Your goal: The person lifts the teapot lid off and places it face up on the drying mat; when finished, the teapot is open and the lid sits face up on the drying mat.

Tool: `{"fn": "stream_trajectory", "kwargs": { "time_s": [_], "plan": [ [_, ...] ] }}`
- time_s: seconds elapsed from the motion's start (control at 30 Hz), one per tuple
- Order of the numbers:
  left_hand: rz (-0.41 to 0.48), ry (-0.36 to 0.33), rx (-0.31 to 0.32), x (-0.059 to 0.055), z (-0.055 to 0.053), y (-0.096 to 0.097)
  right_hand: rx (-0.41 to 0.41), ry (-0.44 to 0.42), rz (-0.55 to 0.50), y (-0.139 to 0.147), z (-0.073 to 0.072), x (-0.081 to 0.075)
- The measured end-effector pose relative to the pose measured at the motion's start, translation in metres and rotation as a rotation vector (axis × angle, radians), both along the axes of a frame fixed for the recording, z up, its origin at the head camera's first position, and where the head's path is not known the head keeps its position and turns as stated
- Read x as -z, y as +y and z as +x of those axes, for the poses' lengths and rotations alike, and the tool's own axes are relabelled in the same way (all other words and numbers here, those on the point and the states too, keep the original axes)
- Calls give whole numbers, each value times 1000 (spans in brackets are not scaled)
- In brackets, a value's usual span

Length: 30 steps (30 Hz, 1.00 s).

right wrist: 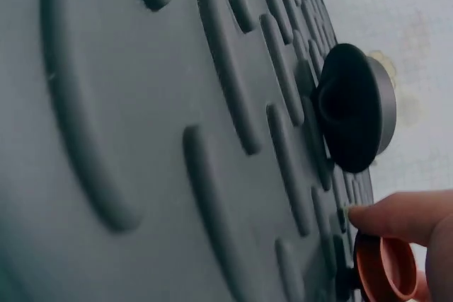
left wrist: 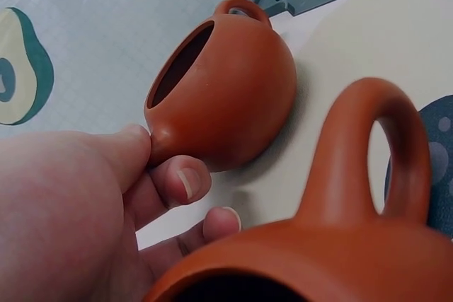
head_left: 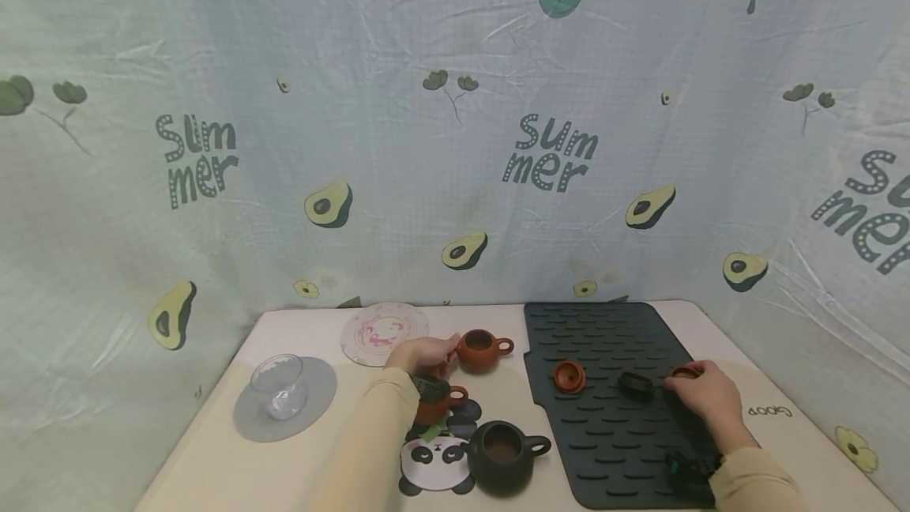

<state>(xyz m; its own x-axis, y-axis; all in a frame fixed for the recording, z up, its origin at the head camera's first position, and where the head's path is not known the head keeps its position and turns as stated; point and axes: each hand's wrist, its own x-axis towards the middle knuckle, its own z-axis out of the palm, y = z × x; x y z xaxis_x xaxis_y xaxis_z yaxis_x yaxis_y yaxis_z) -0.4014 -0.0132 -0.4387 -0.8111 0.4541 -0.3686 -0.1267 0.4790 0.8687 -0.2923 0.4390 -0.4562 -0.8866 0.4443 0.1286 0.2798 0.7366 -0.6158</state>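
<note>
My left hand (head_left: pixel 426 355) pinches the short spout of a reddish-brown clay teapot (head_left: pixel 481 355) between thumb and forefinger, and the pot stands lidless on the table. Under that wrist is a second reddish-brown teapot (left wrist: pixel 368 256), its loop handle rising close to the left wrist camera. Nearer stands a black teapot (head_left: pixel 501 461), also without a lid. Over at the dark ribbed mat (head_left: pixel 597 338), my right hand (head_left: pixel 709 400) holds a small reddish lid (right wrist: pixel 382 265) by its edge. A black lid (right wrist: pixel 354 107) and another reddish lid (head_left: pixel 569 377) lie upside down on the mat.
At the left a clear glass cup (head_left: pixel 280 387) stands on a round grey coaster (head_left: pixel 323 393). A pink-patterned plate (head_left: pixel 362 338) lies at the back. A panda-shaped mat (head_left: pixel 435 476) is beside the black teapot. A printed curtain (head_left: pixel 398 141) closes off the table's back and sides.
</note>
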Motion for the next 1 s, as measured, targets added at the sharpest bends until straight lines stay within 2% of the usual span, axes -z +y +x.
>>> {"fn": "stream_trajectory", "kwargs": {
  "time_s": [0.23,0.47,0.6,0.8,0.9,1.0],
  "plan": [
    [38,-39,-17,1,-4,-1,-44,-12,-28,5,5,2],
    [-8,30,42,2,-8,0,-21,-4,-40,8,9,6],
    [-20,27,32,2,-9,1,14,27,-49,5,11,6],
    [2,-11,-7,6,-4,-10,138,160,-32,-18,2,-1],
    [-55,45,-20,5,-2,-16,151,270,-33,-38,-5,-11],
    [-150,118,-65,2,0,-21,110,386,-38,-68,-16,-24]
  ]
}}
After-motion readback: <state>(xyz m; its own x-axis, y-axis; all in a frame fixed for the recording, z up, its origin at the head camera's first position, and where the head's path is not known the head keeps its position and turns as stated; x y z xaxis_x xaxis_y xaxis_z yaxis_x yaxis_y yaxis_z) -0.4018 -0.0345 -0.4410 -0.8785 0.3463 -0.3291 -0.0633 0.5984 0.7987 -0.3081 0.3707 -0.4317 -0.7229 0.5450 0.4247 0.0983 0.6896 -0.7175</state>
